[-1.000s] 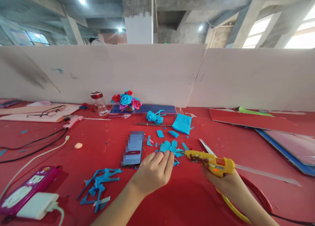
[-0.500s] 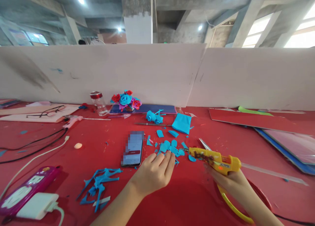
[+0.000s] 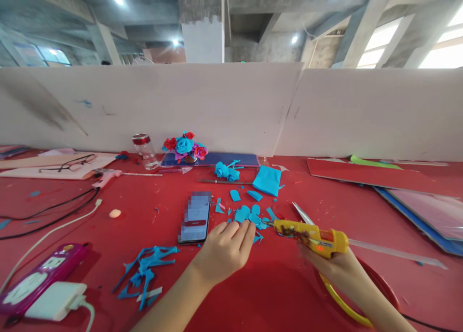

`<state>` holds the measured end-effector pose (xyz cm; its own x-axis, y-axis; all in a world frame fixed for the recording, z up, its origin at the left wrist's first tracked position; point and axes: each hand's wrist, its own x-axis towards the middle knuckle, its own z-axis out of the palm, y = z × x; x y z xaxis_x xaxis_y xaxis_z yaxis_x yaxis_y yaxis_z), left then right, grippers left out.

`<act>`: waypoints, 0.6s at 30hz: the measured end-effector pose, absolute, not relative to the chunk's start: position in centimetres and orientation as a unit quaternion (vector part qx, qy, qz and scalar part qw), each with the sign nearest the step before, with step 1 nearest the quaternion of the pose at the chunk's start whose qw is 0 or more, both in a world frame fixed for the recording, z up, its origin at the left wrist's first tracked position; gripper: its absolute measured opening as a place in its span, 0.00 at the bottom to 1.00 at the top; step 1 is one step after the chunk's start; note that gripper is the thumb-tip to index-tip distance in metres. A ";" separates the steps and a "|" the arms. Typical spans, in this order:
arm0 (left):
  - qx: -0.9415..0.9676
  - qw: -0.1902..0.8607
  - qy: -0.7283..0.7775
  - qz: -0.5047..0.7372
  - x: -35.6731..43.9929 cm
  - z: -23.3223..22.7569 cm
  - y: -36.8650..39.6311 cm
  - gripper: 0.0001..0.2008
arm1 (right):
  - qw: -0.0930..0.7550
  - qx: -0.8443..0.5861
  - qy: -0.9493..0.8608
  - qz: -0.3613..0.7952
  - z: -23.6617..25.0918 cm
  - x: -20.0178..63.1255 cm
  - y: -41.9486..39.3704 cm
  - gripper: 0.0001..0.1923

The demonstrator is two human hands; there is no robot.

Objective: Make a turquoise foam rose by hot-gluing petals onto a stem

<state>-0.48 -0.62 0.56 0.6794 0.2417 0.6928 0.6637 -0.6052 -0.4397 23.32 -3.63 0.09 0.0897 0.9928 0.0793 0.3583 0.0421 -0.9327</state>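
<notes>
My right hand [image 3: 334, 264] is wrapped round a yellow hot glue gun [image 3: 311, 236], its orange light lit and a clear glue stick [image 3: 394, 253] jutting from the back. The nozzle points left, close to the fingertips of my left hand [image 3: 227, 247]. That left hand is closed with its back towards me, so whatever its fingers pinch is hidden. Just beyond it lie cut blue petal pieces [image 3: 242, 213]. Yellow-handled scissors [image 3: 303, 212] rest partly under the right hand and glue gun.
A phone [image 3: 195, 217] lies left of the petals, blue scraps [image 3: 146, 271] nearer me. Behind are blue flowers [image 3: 227, 171], folded blue material [image 3: 266, 180], a flower arrangement [image 3: 185, 147] and a glass bottle [image 3: 145, 152]. A pink glue gun [image 3: 106, 177] and magenta power strip [image 3: 43, 279] sit left.
My right hand has brought the glue gun slightly left, so its nozzle is nearer my left fingertips. The left hand has shifted only slightly.
</notes>
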 end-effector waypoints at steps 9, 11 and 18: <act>-0.829 0.306 -0.318 -0.342 -0.4 0.0 -0.2 0.10 | 0.408 -0.571 -0.604 0.378 -0.6 24.0 -3.4 0.13; -0.829 0.293 -0.324 -0.348 -0.4 0.0 -0.2 0.10 | 0.406 -0.569 -0.605 0.383 -0.6 23.9 -3.4 0.13; -0.826 0.283 -0.330 -0.358 -0.3 0.2 -0.2 0.10 | 0.424 -0.595 -0.580 0.360 -1.3 23.5 -3.5 0.16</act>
<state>-0.35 -0.19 0.18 0.5256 0.3421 0.7789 0.7478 -0.6223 -0.2313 23.51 -3.54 -1.30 0.0683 0.9957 0.0619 0.3848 0.0310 -0.9225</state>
